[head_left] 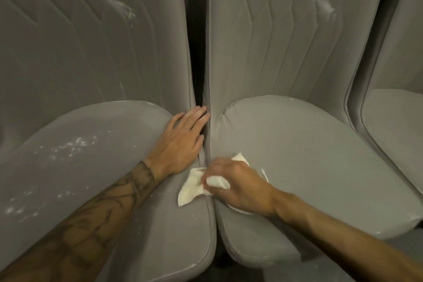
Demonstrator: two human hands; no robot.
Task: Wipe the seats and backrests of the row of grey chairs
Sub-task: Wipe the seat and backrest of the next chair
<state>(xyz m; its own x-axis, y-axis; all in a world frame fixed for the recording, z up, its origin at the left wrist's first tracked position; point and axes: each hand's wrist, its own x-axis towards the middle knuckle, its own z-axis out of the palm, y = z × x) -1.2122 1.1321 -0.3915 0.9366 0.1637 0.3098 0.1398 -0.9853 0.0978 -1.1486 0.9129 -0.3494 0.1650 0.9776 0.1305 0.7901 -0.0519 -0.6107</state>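
Two grey padded chairs stand side by side. The left seat (pixel 91 167) carries white dusty specks, and its backrest (pixel 80 41) has a white smear. The right seat (pixel 297 155) looks cleaner; its backrest (pixel 286 41) also shows a white smear near the top. My left hand (pixel 180 142) rests flat on the right edge of the left seat, fingers straight, tips at the gap between the chairs. My right hand (pixel 238 188) grips a crumpled white cloth (pixel 192 188) at the left edge of the right seat, and the cloth spreads across the gap.
A dark narrow gap (pixel 198 52) runs between the two backrests and on down between the seats. A third grey chair (pixel 393 126) shows at the right edge.
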